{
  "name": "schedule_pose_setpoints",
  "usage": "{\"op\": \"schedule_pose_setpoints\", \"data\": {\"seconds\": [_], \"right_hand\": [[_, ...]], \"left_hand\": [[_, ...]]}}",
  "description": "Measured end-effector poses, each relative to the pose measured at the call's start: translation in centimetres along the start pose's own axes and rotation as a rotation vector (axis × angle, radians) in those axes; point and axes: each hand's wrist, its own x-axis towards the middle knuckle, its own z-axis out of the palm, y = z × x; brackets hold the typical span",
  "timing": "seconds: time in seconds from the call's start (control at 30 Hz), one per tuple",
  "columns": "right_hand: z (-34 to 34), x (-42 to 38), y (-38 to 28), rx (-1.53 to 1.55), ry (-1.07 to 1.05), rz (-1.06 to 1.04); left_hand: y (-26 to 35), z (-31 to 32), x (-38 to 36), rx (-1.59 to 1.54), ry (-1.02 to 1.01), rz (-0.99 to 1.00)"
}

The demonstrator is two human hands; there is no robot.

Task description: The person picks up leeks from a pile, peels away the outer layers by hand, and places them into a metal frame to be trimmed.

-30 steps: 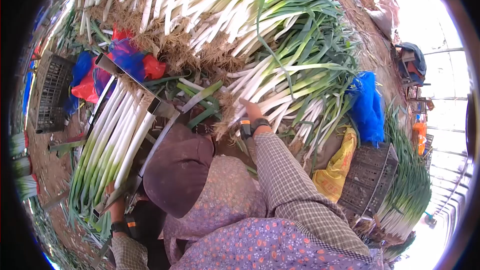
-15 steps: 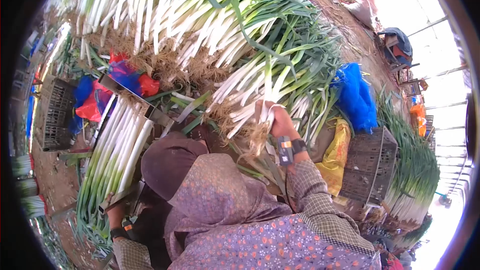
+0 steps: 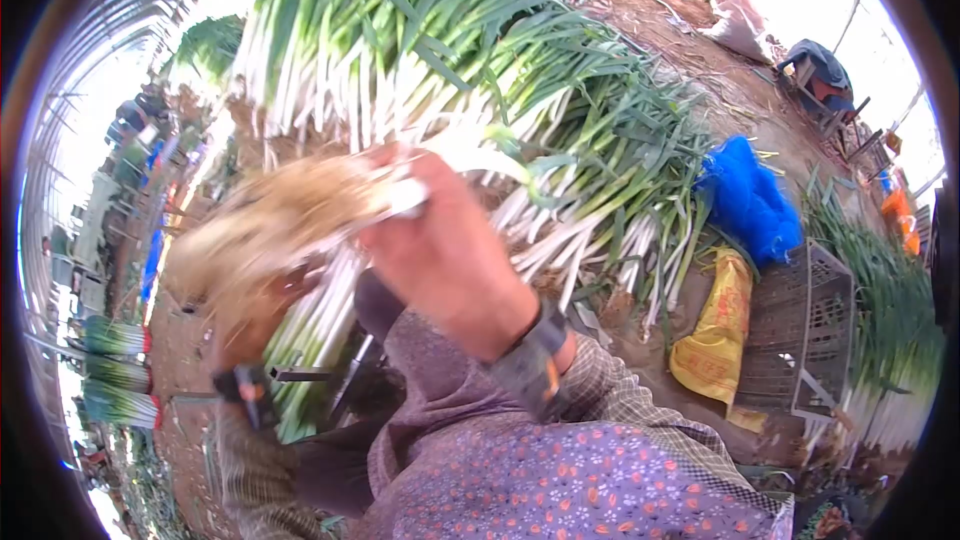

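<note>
My right hand (image 3: 440, 250) is raised in front of me, closed round a leek. Its white stem (image 3: 475, 155) bends away behind my fingers. The shaggy brown roots (image 3: 265, 220) stick out to the left, smeared by motion. My left hand (image 3: 255, 315) is just below the roots, blurred and partly covered by them, so its fingers do not show clearly. Beside it, several trimmed-looking leeks (image 3: 320, 320) lie in a bundle near a metal bar (image 3: 300, 374). Beyond my hands, a large heap of leeks (image 3: 420, 60) lies with green leaves pointing away.
On the right are blue netting (image 3: 750, 200), a yellow sack (image 3: 715, 330) and a dark plastic crate (image 3: 775, 340). More leeks (image 3: 885, 330) stand behind the crate. Tied leek bundles (image 3: 115, 370) lie at far left. A pale sack (image 3: 740, 20) rests on the soil at the back.
My right hand has lifted a leek from the heap and brought it left and up. My left hand has risen from the bundle's lower end towards the roots. The view has shifted.
</note>
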Motion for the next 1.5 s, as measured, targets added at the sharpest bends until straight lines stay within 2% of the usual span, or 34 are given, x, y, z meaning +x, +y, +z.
{"op": "schedule_pose_setpoints", "data": {"seconds": [0.1, 0.13, 0.17, 0.27, 0.3, 0.33, 0.4, 0.43, 0.5, 0.53, 0.57, 0.6, 0.63, 0.7, 0.73, 0.83, 0.87, 0.93, 0.97, 1.0, 1.1, 1.13, 1.23, 1.27, 1.37, 1.43, 1.5], "right_hand": [[6.0, -2.7, 4.2, 0.079, -0.19, 0.155], [7.3, -3.8, 5.6, 0.124, -0.191, 0.215], [7.3, -4.4, 7.0, 0.09, -0.324, 0.224], [7.5, -7.5, 7.4, -0.089, -0.294, 0.477], [7.2, -8.1, 7.1, -0.088, -0.315, 0.504], [6.7, -8.2, 6.4, -0.455, -0.453, 0.398], [5.2, -8.0, 5.4, -0.878, -0.58, 0.272], [4.4, -7.6, 5.2, -0.891, -0.505, 0.332], [2.8, -6.6, 4.7, -0.859, -0.287, 0.498], [2.4, -6.3, 4.2, -0.869, -0.26, 0.417], [1.8, -6.2, 3.6, -0.878, -0.229, 0.33], [0.9, -6.1, 2.9, -0.868, -0.238, 0.321], [-0.2, -5.7, 2.4, -1.014, -0.247, 0.212], [-1.2, -4.8, 2.1, -1.295, -0.272, -0.013], [-0.9, -4.7, 2.2, -1.309, -0.288, -0.066], [0.6, -3.8, 1.8, -1.452, -0.401, 0.002], [0.5, -3.1, 1.7, -1.408, -0.522, -0.053], [0.5, -2.9, 1.4, -1.245, -0.53, 0.276], [0.9, -3.2, 1.5, -1.194, -0.548, 0.364], [1.2, -3.5, 1.6, -1.145, -0.561, 0.452], [1.3, -4.2, 2.0, -1.513, -0.754, 0.159], [1.0, -4.3, 2.2, -1.528, -0.734, 0.25], [-1.3, -2.6, 3.2, -1.798, -0.806, 0.403], [-4.6, -0.1, 3.9, -1.966, -1.302, -0.285], [0.4, 0.7, 5.5, -1.449, -0.532, 0.17], [4.7, -0.1, 7.4, -1.313, -0.627, 0.175], [6.1, 0.0, 9.0, -1.202, -0.733, 0.313]], "left_hand": [[5.9, -0.4, 1.9, -0.338, -0.007, 0.053], [7.1, -0.9, 1.8, -0.452, 0.004, 0.049], [8.1, -1.3, 1.7, -0.551, 0.018, 0.049], [9.9, -2.9, 1.4, -0.814, 0.065, 0.048], [10.2, -3.6, 1.6, -0.924, 0.067, 0.04], [10.3, -4.2, 1.9, -1.055, 0.056, 0.023], [9.4, -5.4, 3.4, -1.433, -0.061, -0.012], [8.2, -5.9, 4.3, -1.651, -0.197, -0.022], [4.7, -6.5, 6.1, -1.588, -0.025, -0.045], [3.2, -6.9, 6.6, -1.548, 0.071, 0.075], [3.0, -7.7, 6.8, -1.644, 0.098, 0.041], [3.5, -8.4, 6.6, -1.667, 0.211, 0.018], [3.8, -9.1, 6.5, -1.689, 0.322, -0.004], [2.5, -9.9, 6.2, -1.721, 0.319, 0.102], [2.8, -10.3, 5.6, -1.748, 0.27, 0.133], [4.0, -11.4, 3.9, -1.758, 0.219, 0.218], [4.1, -11.4, 3.7, -1.752, 0.213, 0.241], [3.0, -13.1, 3.1, -1.839, 0.146, 0.313], [2.3, -14.1, 2.9, -1.883, 0.11, 0.35], [2.2, -15.1, 2.5, -1.833, 0.166, 0.387], [1.5, -17.7, 0.0, -1.757, 0.341, 0.392], [1.1, -18.6, -1.0, -1.761, 0.426, 0.395], [0.1, -20.8, -4.3, -1.686, 0.505, 0.45], [0.4, -21.1, -5.4, -1.648, 0.584, 0.43], [0.3, -20.9, -8.3, -1.527, 0.612, 0.5], [0.9, -20.3, -9.7, -1.551, 0.603, 0.531], [1.0, -19.8, -10.4, -1.589, 0.539, 0.604]]}}
